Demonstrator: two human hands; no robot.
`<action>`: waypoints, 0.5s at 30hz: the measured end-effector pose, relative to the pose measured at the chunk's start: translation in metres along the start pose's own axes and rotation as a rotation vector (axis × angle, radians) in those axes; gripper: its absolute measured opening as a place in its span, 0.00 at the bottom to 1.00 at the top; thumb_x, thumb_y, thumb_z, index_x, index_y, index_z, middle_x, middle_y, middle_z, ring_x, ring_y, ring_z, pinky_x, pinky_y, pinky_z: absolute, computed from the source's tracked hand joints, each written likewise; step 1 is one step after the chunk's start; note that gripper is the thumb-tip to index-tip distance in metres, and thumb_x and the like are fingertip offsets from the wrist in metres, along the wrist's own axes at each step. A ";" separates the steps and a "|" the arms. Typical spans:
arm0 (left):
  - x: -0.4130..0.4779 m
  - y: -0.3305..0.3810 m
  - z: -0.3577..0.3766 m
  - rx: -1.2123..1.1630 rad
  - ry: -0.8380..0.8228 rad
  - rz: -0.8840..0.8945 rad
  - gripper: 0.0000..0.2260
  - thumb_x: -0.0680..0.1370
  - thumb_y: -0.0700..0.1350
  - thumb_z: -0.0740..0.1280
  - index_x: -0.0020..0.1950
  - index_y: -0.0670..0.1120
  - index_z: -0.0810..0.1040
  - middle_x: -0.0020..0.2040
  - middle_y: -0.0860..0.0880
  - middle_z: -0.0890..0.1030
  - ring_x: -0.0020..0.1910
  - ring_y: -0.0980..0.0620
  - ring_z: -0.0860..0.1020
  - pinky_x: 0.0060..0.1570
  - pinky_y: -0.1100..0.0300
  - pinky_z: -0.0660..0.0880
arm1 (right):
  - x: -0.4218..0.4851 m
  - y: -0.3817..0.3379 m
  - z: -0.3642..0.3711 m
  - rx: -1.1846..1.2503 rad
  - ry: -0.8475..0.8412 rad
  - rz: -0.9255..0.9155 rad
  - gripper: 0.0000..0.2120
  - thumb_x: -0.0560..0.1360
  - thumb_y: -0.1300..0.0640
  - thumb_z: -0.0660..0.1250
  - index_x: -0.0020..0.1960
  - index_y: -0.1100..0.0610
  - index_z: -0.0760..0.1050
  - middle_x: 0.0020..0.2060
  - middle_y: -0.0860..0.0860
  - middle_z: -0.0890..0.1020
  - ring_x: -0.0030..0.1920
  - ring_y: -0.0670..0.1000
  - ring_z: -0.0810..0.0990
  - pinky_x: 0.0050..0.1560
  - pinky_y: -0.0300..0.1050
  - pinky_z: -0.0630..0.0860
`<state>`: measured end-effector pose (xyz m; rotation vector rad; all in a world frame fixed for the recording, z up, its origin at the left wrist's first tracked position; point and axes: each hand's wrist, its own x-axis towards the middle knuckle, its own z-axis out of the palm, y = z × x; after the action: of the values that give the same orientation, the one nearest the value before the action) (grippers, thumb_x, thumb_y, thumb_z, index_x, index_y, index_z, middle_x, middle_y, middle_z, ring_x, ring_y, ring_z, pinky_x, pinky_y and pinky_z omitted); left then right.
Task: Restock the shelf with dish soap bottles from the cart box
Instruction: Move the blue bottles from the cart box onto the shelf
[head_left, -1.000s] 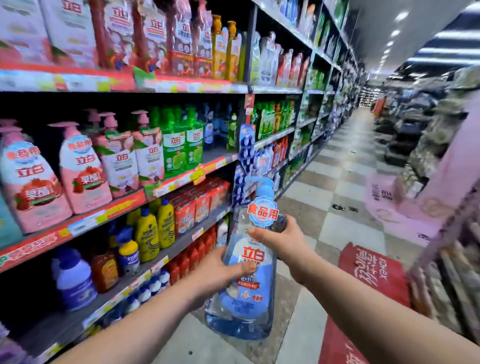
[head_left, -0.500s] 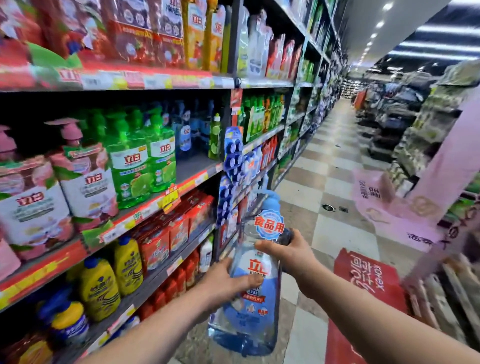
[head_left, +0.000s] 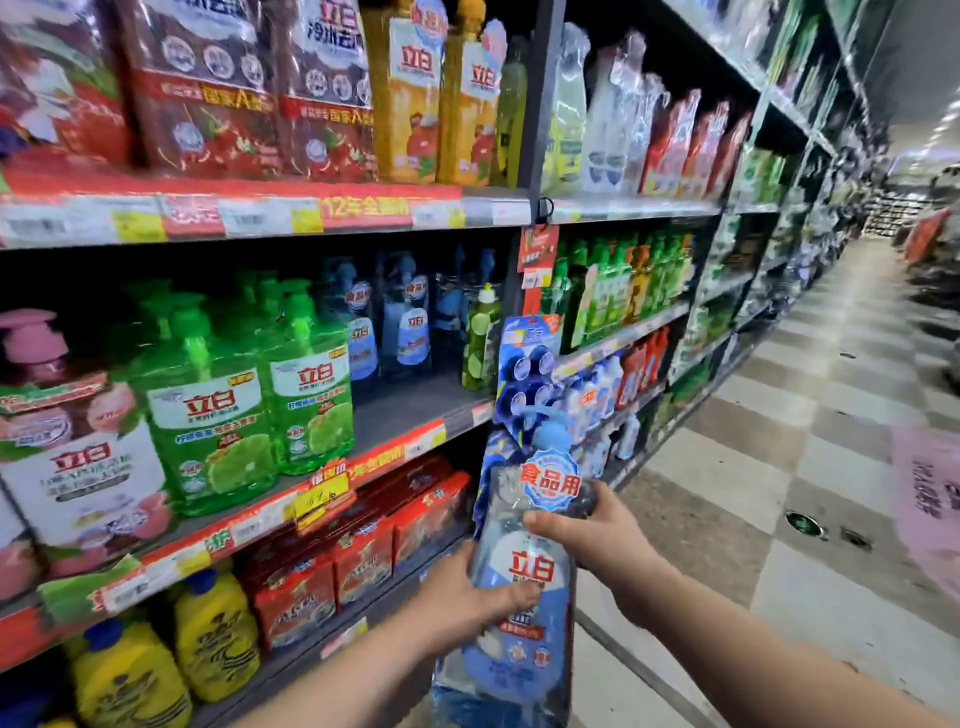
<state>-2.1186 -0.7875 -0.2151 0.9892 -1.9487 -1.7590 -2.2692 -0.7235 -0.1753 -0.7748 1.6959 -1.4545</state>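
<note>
Both hands are holding the blue dish soap bottle (head_left: 519, 623) in the aisle below the middle shelf (head_left: 415, 410): left hand (head_left: 465, 597) wrapping its label, right hand (head_left: 597, 535) gripping its shoulder. Lifting it into the gap, I am risking knocking over the lime bottle (head_left: 480, 343).

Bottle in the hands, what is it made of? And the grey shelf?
The bottle is probably clear plastic, glossy: blue shows through its wall and light glints off it. The shelf looks like painted metal, dull grey, thin and flat, though the picture leaves that open.
</note>
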 end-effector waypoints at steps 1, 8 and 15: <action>0.011 0.005 0.005 -0.014 0.020 0.002 0.13 0.69 0.49 0.75 0.50 0.51 0.76 0.50 0.50 0.84 0.46 0.55 0.82 0.50 0.61 0.79 | 0.015 -0.005 -0.006 -0.028 -0.021 -0.019 0.30 0.62 0.64 0.79 0.61 0.65 0.72 0.53 0.60 0.83 0.53 0.60 0.82 0.58 0.60 0.77; 0.069 0.014 -0.012 0.002 0.230 -0.014 0.09 0.70 0.49 0.75 0.47 0.53 0.77 0.45 0.54 0.84 0.41 0.59 0.82 0.41 0.67 0.77 | 0.102 -0.023 0.004 -0.100 -0.164 -0.073 0.27 0.63 0.64 0.79 0.59 0.60 0.72 0.52 0.57 0.83 0.53 0.57 0.83 0.58 0.57 0.78; 0.152 0.025 -0.072 -0.001 0.384 0.043 0.10 0.68 0.44 0.77 0.42 0.53 0.77 0.33 0.62 0.83 0.34 0.65 0.81 0.35 0.70 0.76 | 0.198 -0.060 0.040 -0.128 -0.275 -0.185 0.34 0.63 0.63 0.78 0.65 0.61 0.66 0.55 0.55 0.82 0.54 0.53 0.82 0.59 0.53 0.78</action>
<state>-2.1847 -0.9446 -0.2087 1.1753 -1.7113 -1.4201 -2.3416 -0.9201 -0.1501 -1.1719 1.5484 -1.2983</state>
